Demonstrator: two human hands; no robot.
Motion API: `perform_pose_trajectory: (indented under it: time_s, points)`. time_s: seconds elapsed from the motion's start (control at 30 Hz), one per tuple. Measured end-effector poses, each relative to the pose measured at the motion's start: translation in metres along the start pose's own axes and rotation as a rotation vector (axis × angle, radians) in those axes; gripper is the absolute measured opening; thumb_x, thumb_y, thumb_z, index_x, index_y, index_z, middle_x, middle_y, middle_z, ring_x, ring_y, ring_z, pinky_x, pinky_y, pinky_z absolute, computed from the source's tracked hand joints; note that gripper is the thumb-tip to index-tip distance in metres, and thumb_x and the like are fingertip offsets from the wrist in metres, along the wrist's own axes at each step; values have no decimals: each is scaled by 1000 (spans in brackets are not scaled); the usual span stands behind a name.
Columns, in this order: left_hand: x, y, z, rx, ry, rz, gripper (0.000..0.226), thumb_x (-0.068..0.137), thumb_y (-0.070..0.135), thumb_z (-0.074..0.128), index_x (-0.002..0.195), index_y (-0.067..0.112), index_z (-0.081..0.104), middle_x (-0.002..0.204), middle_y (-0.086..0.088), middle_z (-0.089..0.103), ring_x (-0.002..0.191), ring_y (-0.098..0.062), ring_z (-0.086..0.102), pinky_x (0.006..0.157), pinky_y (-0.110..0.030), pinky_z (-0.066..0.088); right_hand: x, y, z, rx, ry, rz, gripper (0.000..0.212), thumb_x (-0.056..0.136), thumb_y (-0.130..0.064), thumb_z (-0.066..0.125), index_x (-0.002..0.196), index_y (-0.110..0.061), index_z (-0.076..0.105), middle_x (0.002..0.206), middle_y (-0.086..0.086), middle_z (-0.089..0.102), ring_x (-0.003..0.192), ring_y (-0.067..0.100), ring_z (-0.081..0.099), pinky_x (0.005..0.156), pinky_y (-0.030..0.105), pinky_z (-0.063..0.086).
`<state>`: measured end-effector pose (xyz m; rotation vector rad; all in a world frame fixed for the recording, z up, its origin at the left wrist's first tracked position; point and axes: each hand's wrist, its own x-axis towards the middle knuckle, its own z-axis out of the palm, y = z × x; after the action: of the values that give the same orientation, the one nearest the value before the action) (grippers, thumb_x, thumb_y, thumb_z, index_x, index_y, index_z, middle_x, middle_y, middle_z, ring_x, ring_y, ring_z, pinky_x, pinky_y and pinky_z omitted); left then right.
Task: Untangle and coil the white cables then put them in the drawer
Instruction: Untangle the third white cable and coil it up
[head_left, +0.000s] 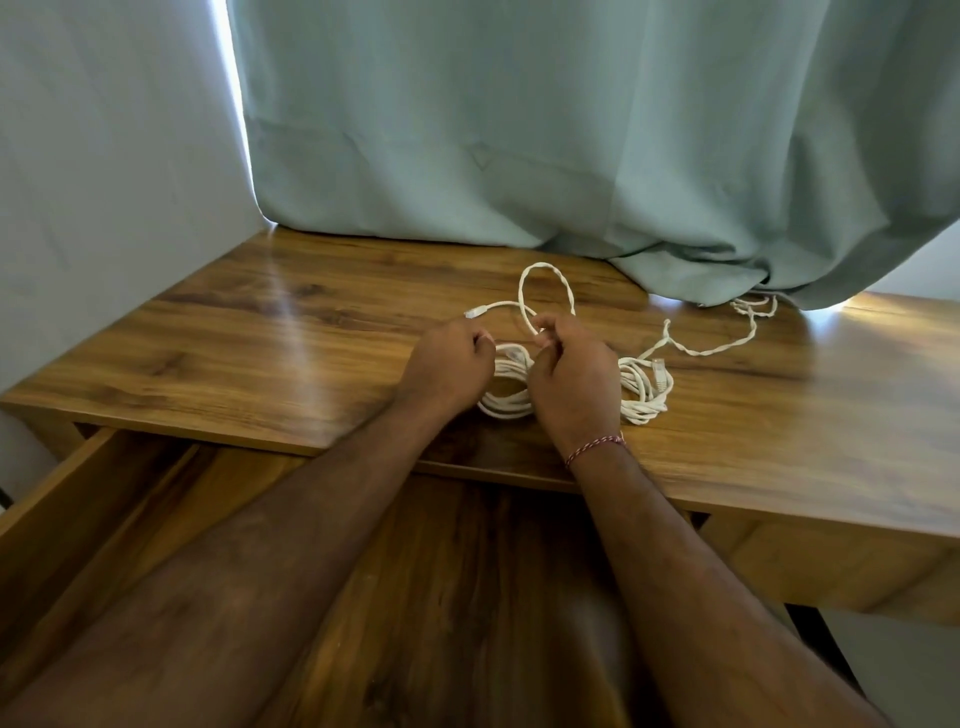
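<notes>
A bundle of white cables lies on the wooden desk top, partly under my hands. My left hand pinches a strand at the bundle's left side. My right hand grips the base of a twisted loop that stands up behind it. One plug end lies just beyond my left hand, another plug rests on the bundle's right. A twisted tail runs right and back under the curtain. The open drawer is below the desk's front edge, under my forearms.
A pale green curtain hangs behind the desk, its hem draped onto the back right of the top. A grey wall stands at the left. The drawer's inside shows only bare wood around my arms.
</notes>
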<state>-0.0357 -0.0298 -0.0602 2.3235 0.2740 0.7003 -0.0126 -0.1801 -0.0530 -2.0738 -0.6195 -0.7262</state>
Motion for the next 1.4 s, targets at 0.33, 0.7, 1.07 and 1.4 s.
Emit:
perform_pose_trajectory:
  time_s: [0.33, 0.7, 1.07, 1.4]
  points:
    - [53, -12, -6, -40, 104, -172, 26, 93, 20, 61, 117, 16, 69, 113, -5, 70, 104, -24, 65, 90, -35, 54, 0, -10, 5, 139, 95, -44, 25, 98, -9, 52, 117, -14, 67, 107, -3, 71, 100, 10, 64, 86, 35, 55]
    - [81, -21, 19, 469, 42, -115, 28, 98, 41, 58, 112, 21, 73, 115, -7, 71, 104, -31, 68, 78, -36, 50, -1, -17, 7, 139, -60, 67, 28, 90, -12, 61, 117, -19, 68, 108, -13, 66, 103, 3, 61, 94, 32, 55]
    - [39, 19, -18, -219, 433, 238, 13, 86, 33, 76, 88, 22, 70, 78, 11, 67, 70, -9, 62, 65, -32, 54, 4, -37, -5, 316, -107, 277, 29, 105, -27, 50, 91, -13, 70, 82, 4, 70, 78, 12, 62, 73, 32, 49]
    - [3, 18, -17, 65, 102, 872, 18, 92, 34, 70, 89, 16, 71, 94, 3, 68, 87, -18, 59, 67, -40, 48, 16, -30, -8, 815, -31, 679, 23, 102, -13, 52, 99, -8, 75, 83, 9, 75, 73, 17, 73, 70, 35, 61]
